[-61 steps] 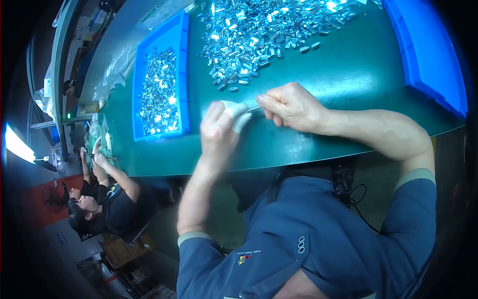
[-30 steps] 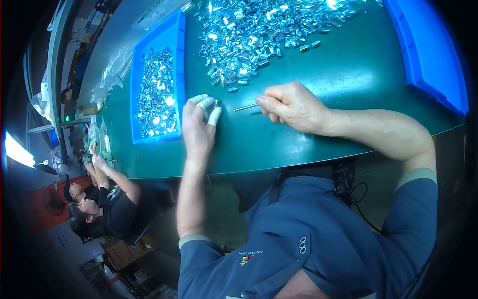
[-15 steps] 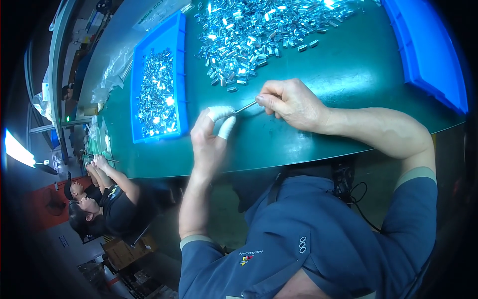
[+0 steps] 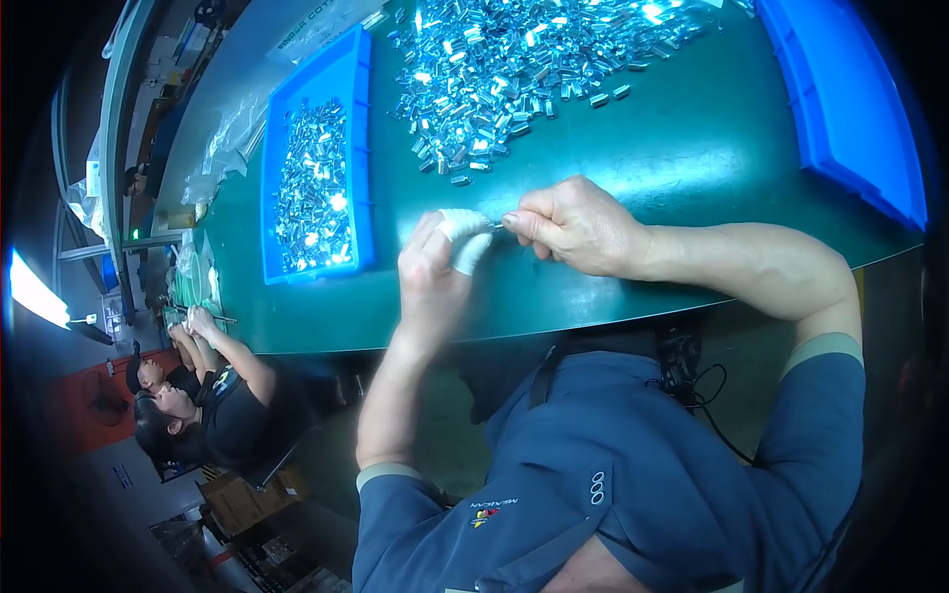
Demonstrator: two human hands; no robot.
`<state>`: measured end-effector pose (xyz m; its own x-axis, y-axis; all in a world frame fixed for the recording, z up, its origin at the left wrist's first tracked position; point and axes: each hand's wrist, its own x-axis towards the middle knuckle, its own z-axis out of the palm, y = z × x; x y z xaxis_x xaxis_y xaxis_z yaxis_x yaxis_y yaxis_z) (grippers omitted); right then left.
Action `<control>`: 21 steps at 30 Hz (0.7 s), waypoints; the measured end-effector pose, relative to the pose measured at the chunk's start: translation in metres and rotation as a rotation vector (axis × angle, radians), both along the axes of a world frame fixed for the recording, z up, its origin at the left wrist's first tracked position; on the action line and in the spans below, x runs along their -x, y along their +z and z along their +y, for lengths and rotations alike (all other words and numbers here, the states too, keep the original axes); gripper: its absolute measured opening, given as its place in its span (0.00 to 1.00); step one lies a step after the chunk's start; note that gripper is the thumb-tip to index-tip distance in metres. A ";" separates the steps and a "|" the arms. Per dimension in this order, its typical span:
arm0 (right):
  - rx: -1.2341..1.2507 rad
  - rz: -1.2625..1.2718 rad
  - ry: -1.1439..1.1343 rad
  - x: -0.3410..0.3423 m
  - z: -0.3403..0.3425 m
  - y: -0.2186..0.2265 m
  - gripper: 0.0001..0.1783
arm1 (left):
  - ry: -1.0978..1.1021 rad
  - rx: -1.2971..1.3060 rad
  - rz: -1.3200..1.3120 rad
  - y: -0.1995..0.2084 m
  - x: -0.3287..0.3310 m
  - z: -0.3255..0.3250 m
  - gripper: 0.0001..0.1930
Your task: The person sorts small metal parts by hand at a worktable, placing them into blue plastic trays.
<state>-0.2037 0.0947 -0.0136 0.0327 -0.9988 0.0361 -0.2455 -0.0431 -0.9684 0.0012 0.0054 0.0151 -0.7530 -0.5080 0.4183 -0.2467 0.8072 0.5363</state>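
Observation:
My left hand [image 4: 433, 272] is closed in a pinch over the near part of the green table, with white wrapping on its thumb and forefinger. What sits between those fingertips is hidden. My right hand [image 4: 583, 232] pinches a thin metal rod [image 4: 497, 225] between thumb and bent fingers. Only a short stretch of the rod shows in the small gap between the two hands, its left end meeting the wrapped fingertips. Beyond the hands a big heap of small shiny metal cylinders [image 4: 484, 94] lies loose on the table.
A blue tray [image 4: 364, 148] at left contains many similar metal pieces [image 4: 314, 188]. Another blue tray [image 4: 850, 99] stands at the right edge. Clear plastic bags [image 4: 219, 163] lie at far left. Two people [image 4: 227, 405] work farther along on the left.
My left hand has moved right, closer to my right hand, so less of the rod shows between them. My right hand has dropped slightly toward me.

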 end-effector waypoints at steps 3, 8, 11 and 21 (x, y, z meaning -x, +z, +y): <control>-0.073 -0.046 0.025 0.001 0.000 0.001 0.23 | -0.022 0.021 -0.039 0.003 -0.007 -0.003 0.11; -0.249 -0.256 0.008 0.009 -0.004 0.009 0.28 | 0.132 0.160 -0.086 0.004 -0.035 -0.035 0.10; -0.221 -0.260 0.023 0.004 -0.005 0.006 0.27 | 0.402 0.396 -0.061 0.010 -0.068 -0.088 0.10; -0.211 -0.239 0.016 0.004 -0.004 0.005 0.26 | 0.301 0.201 -0.278 -0.017 -0.004 -0.082 0.14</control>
